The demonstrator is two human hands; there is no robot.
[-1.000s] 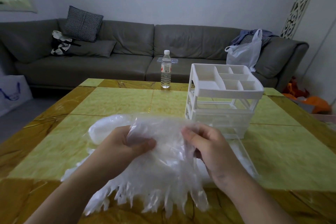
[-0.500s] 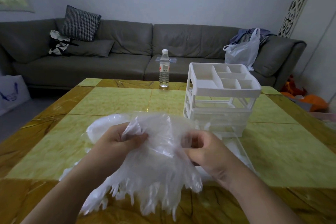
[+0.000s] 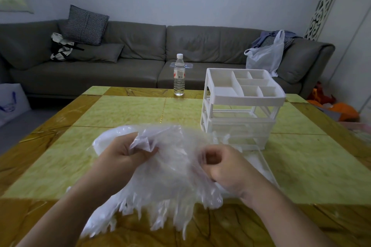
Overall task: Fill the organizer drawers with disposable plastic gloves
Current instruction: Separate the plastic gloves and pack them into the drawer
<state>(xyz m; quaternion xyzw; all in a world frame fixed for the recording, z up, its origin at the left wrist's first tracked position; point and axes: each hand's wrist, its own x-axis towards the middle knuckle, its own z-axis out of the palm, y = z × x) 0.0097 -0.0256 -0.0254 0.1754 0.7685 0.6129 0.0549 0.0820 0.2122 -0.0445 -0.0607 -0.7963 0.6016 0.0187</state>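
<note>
Both hands meet low over the near half of the table (image 3: 124,112), each grasping the same bundle of disposable plastic gloves (image 3: 170,176). Left hand (image 3: 122,156): fingers curled, the thumb pinching a crumpled fold of the film at the bundle's upper left. Right hand (image 3: 224,168): fingers closed into a fist around the bundle's upper right edge, part of the film draped over the knuckles. Between and below the two hands the bundle hangs as a loose translucent mass, its many glove fingers pointing down toward the near table edge (individual gloves cannot be counted through the layers). More clear film (image 3: 104,140) lies on the table just beyond the left hand.

Beyond the right hand stands the white organizer (image 3: 241,110), upright, with a divided top tray and stacked drawer levels beneath. A clear drawer (image 3: 267,166) lies pulled out on the table, reaching from the organizer's base toward the right hand and just beside it; whether hand and drawer touch cannot be told. Pale film shows inside the drawer.

Farther out, past both hands and roughly between them, a water bottle (image 3: 179,75) stands upright at the far table edge. Behind the table runs a grey sofa (image 3: 140,46) carrying a checked cushion (image 3: 85,25) beyond the left hand and a white plastic bag (image 3: 265,56) beyond the right.
</note>
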